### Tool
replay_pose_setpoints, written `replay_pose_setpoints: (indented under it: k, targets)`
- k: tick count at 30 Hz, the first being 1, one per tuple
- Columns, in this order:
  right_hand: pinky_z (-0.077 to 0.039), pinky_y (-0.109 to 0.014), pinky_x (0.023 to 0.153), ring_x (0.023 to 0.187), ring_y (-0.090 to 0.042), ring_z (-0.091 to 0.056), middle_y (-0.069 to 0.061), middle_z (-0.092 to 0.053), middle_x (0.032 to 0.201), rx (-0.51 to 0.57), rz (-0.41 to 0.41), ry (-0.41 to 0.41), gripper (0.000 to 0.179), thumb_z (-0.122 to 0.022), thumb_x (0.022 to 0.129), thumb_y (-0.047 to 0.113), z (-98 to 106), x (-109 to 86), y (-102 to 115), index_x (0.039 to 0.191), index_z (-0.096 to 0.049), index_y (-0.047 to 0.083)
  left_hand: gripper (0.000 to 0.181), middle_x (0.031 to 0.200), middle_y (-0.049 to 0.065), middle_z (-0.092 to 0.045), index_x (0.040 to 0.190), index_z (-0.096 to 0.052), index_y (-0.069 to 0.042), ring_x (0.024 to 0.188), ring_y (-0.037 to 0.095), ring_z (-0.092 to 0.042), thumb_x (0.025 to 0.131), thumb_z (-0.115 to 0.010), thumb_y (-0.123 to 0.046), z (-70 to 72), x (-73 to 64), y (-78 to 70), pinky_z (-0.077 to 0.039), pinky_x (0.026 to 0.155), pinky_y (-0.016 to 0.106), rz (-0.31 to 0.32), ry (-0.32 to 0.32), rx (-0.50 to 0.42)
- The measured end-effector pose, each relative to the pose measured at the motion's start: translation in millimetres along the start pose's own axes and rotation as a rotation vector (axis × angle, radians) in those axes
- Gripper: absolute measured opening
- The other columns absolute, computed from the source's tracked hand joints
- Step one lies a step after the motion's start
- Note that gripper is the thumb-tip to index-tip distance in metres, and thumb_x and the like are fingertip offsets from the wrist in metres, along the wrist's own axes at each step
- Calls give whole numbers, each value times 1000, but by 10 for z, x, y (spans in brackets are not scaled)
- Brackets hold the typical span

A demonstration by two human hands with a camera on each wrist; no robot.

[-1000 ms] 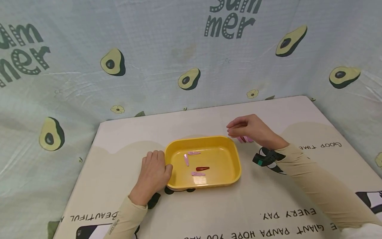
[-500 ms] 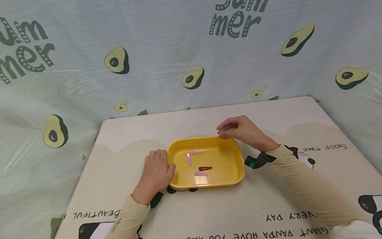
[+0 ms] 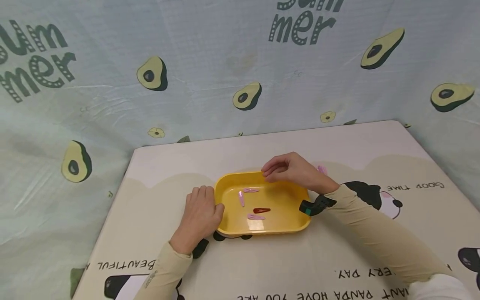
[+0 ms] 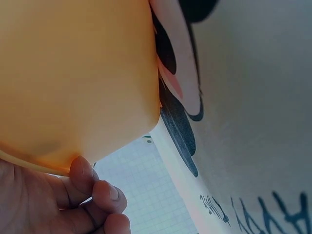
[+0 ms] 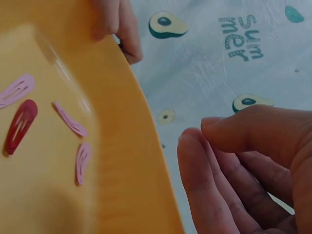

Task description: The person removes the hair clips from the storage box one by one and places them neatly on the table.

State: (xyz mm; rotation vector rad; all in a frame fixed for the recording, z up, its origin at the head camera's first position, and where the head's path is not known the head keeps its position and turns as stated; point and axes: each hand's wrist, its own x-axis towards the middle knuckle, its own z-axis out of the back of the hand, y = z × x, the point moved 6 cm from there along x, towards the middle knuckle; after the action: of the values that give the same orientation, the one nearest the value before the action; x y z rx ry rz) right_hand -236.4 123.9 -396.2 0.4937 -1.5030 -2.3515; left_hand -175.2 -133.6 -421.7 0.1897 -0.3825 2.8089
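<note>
A yellow tray (image 3: 283,221) sits on the table, with three pink hair clips (image 3: 256,217) and one dark red hair clip (image 3: 261,211) spread over its floor. My left hand (image 3: 200,214) grips the tray's left end, fingers curled at the rim. In the left wrist view the fingertips (image 4: 108,195) show at the rim's edge. My right hand (image 3: 294,171) hovers over the far right part of the tray, thumb and index finger tips together. In the right wrist view nothing shows between those fingertips, and I cannot tell whether they hide a small clip.
More pink clips (image 3: 321,169) lie beyond the tray on the right, partly hidden by my right hand. The table is covered with a printed panda cloth (image 3: 322,250). A patterned curtain (image 3: 202,83) rises behind the table's far edge.
My right hand has moved left from beside the pink clips to over the tray. The left hand keeps its grip on the tray. The whole view has shifted slightly.
</note>
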Motion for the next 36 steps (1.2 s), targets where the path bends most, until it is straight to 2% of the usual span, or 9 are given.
replay_pose_setpoints:
  k: [8,18,28,36]
  targets:
    - [-59,-30,95,98,-18,-76,-12,-77,110,11,43,102,30,-76,90,12,-173,80,-55,118,-72,1,17,79,8,-40,91,-50,-1,80,26,-35,91,-54,-18,-1,5,-10,-28,75,35,-6,-4,-2]
    - [-60,-27,93,99,-19,-75,-13,-77,112,-62,99,220,31,-74,92,8,-357,149,-89,121,-71,0,18,78,8,-40,91,-51,-1,79,26,-35,91,-54,-19,6,0,-6,-28,74,35,-16,-21,16]
    - [-59,-24,91,98,-18,-71,-18,-74,115,-79,97,316,29,-73,90,3,-476,179,-112,119,-71,1,20,79,8,-41,92,-51,0,80,26,-35,92,-54,-20,1,2,18,-28,74,35,-8,-10,21]
    - [-59,-26,90,96,-15,-70,-11,-74,112,-146,57,386,34,-68,88,0,-575,177,-135,122,-70,5,20,79,8,-41,93,-52,0,80,26,-35,92,-54,-20,12,-2,14,-27,74,34,-5,-4,15]
